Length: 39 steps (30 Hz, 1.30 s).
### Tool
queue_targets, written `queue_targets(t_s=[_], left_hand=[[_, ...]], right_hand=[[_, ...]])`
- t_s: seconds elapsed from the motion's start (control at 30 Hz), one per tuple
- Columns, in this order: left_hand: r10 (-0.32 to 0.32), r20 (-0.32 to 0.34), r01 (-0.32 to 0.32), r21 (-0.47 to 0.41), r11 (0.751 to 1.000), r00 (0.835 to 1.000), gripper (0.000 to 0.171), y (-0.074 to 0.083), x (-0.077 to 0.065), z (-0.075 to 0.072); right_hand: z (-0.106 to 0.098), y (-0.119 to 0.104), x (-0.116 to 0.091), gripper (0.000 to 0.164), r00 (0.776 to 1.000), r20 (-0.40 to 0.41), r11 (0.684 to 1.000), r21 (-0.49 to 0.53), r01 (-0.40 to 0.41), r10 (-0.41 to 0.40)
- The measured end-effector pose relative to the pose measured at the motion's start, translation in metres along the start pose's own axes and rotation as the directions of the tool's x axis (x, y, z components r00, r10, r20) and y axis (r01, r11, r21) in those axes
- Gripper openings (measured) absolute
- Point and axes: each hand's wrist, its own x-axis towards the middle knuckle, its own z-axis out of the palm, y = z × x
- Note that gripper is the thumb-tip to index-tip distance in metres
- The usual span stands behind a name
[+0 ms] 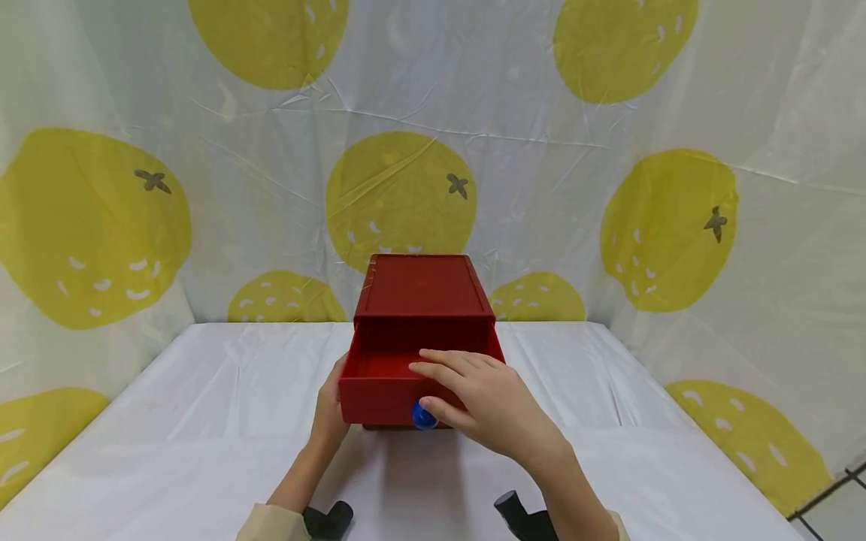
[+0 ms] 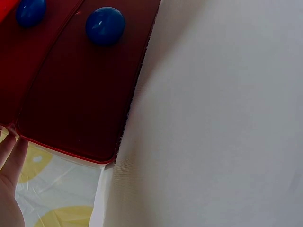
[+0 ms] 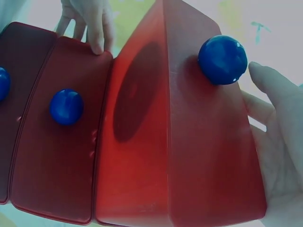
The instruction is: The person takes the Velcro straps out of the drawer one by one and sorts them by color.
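Note:
A small red drawer cabinet (image 1: 425, 285) stands upright with its top drawer (image 1: 375, 402) pulled out; the part of that drawer's inside that shows holds nothing. On the drawer's front sits a round blue knob (image 3: 222, 60). My right hand (image 1: 497, 402) is over the drawer's front rim, fingers loosely extended above the inside and the thumb tip right at the knob. At the cabinet's left side is my left hand (image 1: 331, 413), its fingers (image 2: 16, 158) straight against the side wall, partly hidden by the drawer in the head view.
Two lower drawers, with blue knobs (image 3: 66, 107), are closed beneath. The cabinet stands on a white-covered table (image 1: 223, 398). Behind and beside it hangs a white cloth (image 1: 528, 188) printed with yellow fruit. Black wrist mounts (image 1: 328, 520) show near the sleeves.

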Motion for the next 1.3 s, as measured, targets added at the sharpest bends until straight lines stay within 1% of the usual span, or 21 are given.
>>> queue_targets(t_s=[0.07,0.2,0.37,0.47,0.5,0.6,0.73,0.87,0.93,1.17,1.3], left_hand=[[0.022,-0.013,-0.022,0.002,1.0,1.0,0.042,-0.002,0.0,0.0],[0.023,-0.014,-0.023,0.01,1.0,1.0,0.041,-0.003,0.0,-0.001],[0.0,-0.006,0.001,0.029,1.0,1.0,0.042,-0.002,0.0,-0.002],[-0.029,-0.007,0.029,0.027,0.999,1.0,0.042,0.0,0.0,-0.002],[-0.037,-0.008,0.037,0.028,0.999,0.999,0.042,0.001,0.001,-0.002],[-0.042,0.007,0.041,0.037,0.998,0.999,0.041,0.013,0.002,-0.003],[-0.028,0.018,0.027,0.058,0.998,0.999,0.04,0.029,0.004,-0.006],[-0.023,0.022,0.022,0.045,0.999,0.999,0.04,0.032,0.006,-0.006],[-0.014,0.023,0.013,0.041,0.999,1.0,0.041,0.031,0.006,-0.006],[0.006,-0.013,-0.006,0.055,0.998,1.0,0.042,-0.002,0.004,0.002],[0.012,-0.021,-0.011,0.049,0.999,1.0,0.041,-0.006,0.002,0.001]], right_hand=[[0.0,0.0,0.001,0.039,1.0,0.017,1.0,-0.001,-0.012,0.012],[0.001,-0.001,0.002,0.038,0.999,0.044,0.999,-0.008,-0.031,0.031],[0.002,-0.003,0.002,0.038,0.996,0.066,0.998,-0.004,-0.057,0.057],[0.001,-0.003,0.002,0.038,0.995,0.068,0.998,0.001,-0.068,0.068],[0.001,-0.003,0.002,0.038,0.995,0.067,0.997,0.0,-0.072,0.071],[-0.001,-0.003,0.002,0.039,0.994,0.069,0.997,0.003,-0.083,0.083],[-0.005,-0.002,0.003,0.039,0.992,0.092,0.996,0.024,-0.091,0.088],[-0.01,0.0,0.006,0.039,0.986,0.142,0.993,0.073,-0.093,0.082],[-0.012,0.002,0.008,0.039,0.982,0.173,0.99,0.107,-0.095,0.075],[-0.019,0.009,0.013,0.041,0.956,0.288,0.971,0.21,-0.114,0.05],[-0.023,0.016,0.021,0.037,0.938,0.347,0.953,0.277,-0.127,0.024]])
